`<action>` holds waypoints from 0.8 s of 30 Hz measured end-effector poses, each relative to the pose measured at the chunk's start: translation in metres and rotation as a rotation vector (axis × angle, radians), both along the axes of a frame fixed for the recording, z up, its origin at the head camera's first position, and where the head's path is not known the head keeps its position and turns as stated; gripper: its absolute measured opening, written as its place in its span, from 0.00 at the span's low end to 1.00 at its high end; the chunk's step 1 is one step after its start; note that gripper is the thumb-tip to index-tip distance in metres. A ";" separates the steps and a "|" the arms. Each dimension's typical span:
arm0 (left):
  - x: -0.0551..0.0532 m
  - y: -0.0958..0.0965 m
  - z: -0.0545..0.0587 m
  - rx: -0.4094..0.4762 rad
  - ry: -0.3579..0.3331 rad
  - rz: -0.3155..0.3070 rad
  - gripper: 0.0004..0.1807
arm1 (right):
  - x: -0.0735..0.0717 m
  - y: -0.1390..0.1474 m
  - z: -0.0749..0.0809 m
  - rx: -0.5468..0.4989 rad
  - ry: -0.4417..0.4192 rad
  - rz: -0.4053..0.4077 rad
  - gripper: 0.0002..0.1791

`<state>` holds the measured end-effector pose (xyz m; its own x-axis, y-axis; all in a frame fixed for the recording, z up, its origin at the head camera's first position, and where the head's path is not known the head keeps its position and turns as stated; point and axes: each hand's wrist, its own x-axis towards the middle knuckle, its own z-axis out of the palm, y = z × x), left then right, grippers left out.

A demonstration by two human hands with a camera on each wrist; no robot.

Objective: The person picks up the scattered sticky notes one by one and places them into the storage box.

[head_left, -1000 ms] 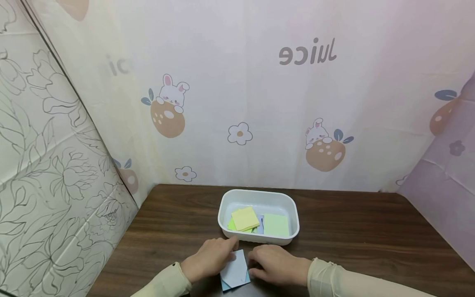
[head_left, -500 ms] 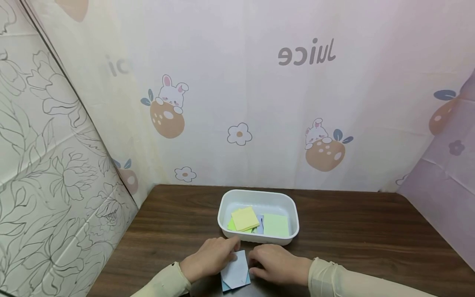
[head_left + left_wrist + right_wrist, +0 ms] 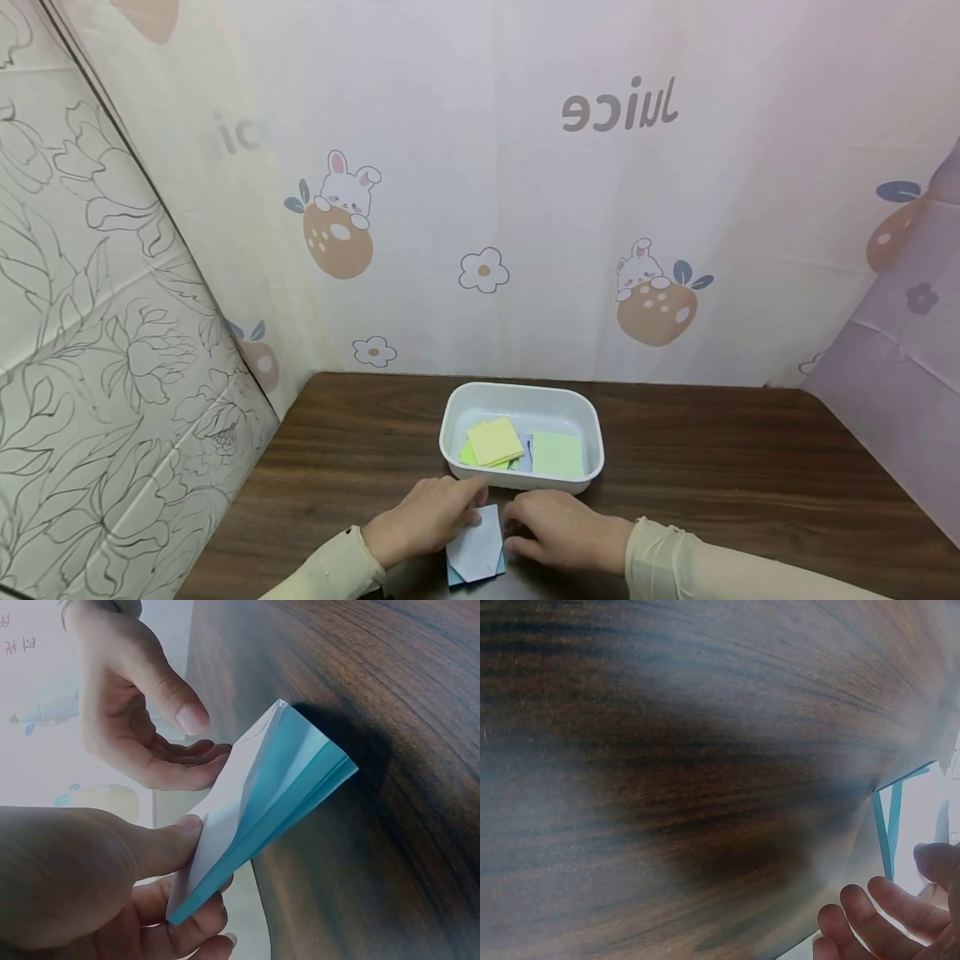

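My left hand (image 3: 426, 521) pinches a pad of blue sticky notes (image 3: 476, 552), thumb on its pale top face and fingers beneath, as the left wrist view shows. The pad is tilted, with blue layers showing along its edge (image 3: 300, 795) and the pale top sheet lifting away at one side. Beside its right edge is my right hand (image 3: 558, 529), its fingers loosely bent and its thumb apart from the pad. Those fingertips (image 3: 214, 761) lie right at the pad's edge in the left wrist view.
Just beyond the hands stands a white plastic tub (image 3: 596, 417). Inside lie a yellow note pad (image 3: 495, 442) and a pale green one (image 3: 558, 455), among other papers. A printed curtain (image 3: 487, 192) hangs behind the dark wooden table (image 3: 712, 467).
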<state>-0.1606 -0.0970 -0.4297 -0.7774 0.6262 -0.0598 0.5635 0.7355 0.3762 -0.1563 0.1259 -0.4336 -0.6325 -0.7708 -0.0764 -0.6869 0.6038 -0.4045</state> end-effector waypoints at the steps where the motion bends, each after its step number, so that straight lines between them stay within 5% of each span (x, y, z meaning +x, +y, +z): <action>1: 0.000 0.000 0.000 0.000 0.000 -0.002 0.07 | 0.000 0.000 0.000 0.000 -0.004 -0.002 0.05; 24: 0.000 -0.001 0.012 0.035 0.043 -0.054 0.07 | -0.005 0.005 0.013 0.010 0.014 -0.037 0.08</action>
<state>-0.1605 -0.0984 -0.4181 -0.7436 0.6686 -0.0047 0.6183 0.6903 0.3758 -0.1610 0.1314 -0.4208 -0.6618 -0.7460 -0.0750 -0.6695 0.6330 -0.3887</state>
